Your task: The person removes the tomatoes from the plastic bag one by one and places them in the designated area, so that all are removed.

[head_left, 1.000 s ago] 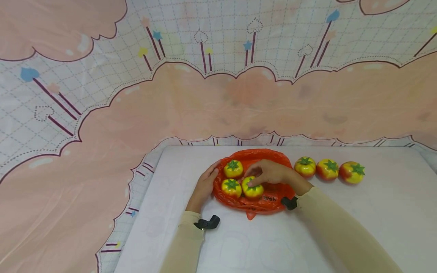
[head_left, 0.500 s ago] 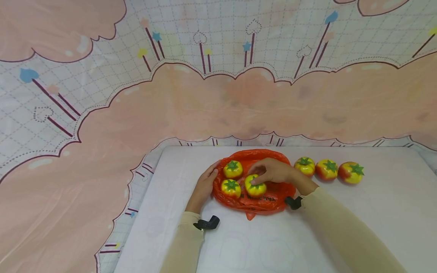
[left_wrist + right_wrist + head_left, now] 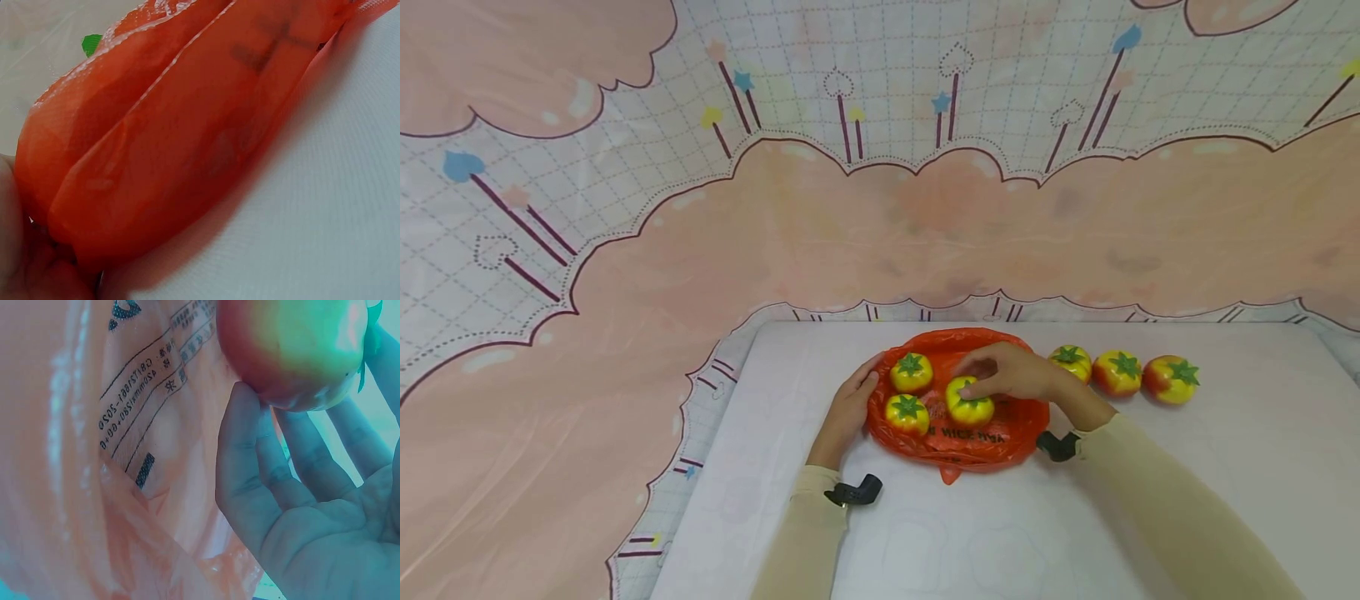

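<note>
right hand is grasping a yellow-red tomato-like fruit, pinching it with thumb and fingertips. this held fruit is sitting within the opening of the red bag, to the right of two others, a far fruit and a near fruit, both lying toward the bag's left side. left hand is gripping the bag's left side, seemingly steadying it. a row of three fruits is lying on the white table just right of the bag, its leftmost one partly hiding behind the right hand.

step in hand, my read: taking the held fruit out, given that row; putting it in isn't ruled out. if it's coming out, the next move is calling for a firm pinch, raising it over the rim without snagging the thin film, left hand holding the bag down, then lining it up by the row.
</note>
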Action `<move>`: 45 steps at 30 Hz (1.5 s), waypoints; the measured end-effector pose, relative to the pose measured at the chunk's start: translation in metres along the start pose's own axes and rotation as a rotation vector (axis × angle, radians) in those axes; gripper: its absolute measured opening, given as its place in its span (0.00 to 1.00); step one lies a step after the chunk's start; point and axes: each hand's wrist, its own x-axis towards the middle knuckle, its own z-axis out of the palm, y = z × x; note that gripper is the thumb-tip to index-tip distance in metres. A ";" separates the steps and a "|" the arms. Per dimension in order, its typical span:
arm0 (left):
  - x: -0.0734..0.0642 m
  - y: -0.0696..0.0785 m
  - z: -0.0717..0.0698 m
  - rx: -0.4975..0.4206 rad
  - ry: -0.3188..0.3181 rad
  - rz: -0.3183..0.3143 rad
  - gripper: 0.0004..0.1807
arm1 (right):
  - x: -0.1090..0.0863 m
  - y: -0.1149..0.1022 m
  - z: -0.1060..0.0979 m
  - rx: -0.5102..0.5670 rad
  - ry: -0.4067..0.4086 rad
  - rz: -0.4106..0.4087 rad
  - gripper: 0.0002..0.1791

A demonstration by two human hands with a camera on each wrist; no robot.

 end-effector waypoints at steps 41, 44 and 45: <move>0.001 -0.002 0.000 -0.008 -0.005 -0.005 0.21 | -0.040 0.019 -0.018 0.181 0.080 0.108 0.30; 0.001 -0.002 0.000 -0.013 -0.005 0.000 0.21 | -0.045 0.021 -0.020 0.186 0.087 0.094 0.28; 0.002 -0.002 0.000 -0.015 -0.006 0.001 0.21 | -0.047 0.022 -0.020 0.185 0.092 0.091 0.28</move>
